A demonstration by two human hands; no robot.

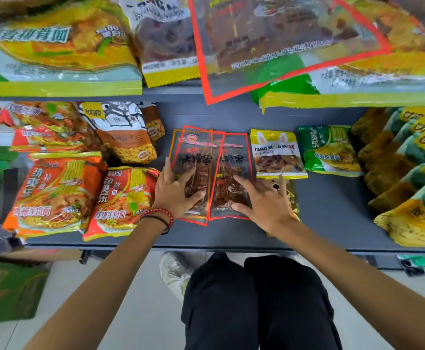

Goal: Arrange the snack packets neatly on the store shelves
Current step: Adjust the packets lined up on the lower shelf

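Two clear red-edged snack packets of brown skewers lie side by side on the grey shelf [332, 198]. My left hand [176, 190], fingers spread, rests flat on the left packet [193, 152], which sits on top of an orange-edged one. My right hand [264, 203] lies flat with spread fingers on the lower part of the right packet [234, 157] and over a gold packet [291, 195] beside it. Neither hand grips anything.
Red noodle packets [120, 198] and an orange one [55, 195] lie to the left. A yellow snack packet [277, 152], a green noodle packet [330, 150] and stacked green-yellow packets [413, 173] lie right. The upper shelf carries large packets, one red-edged [282, 39] overhanging.
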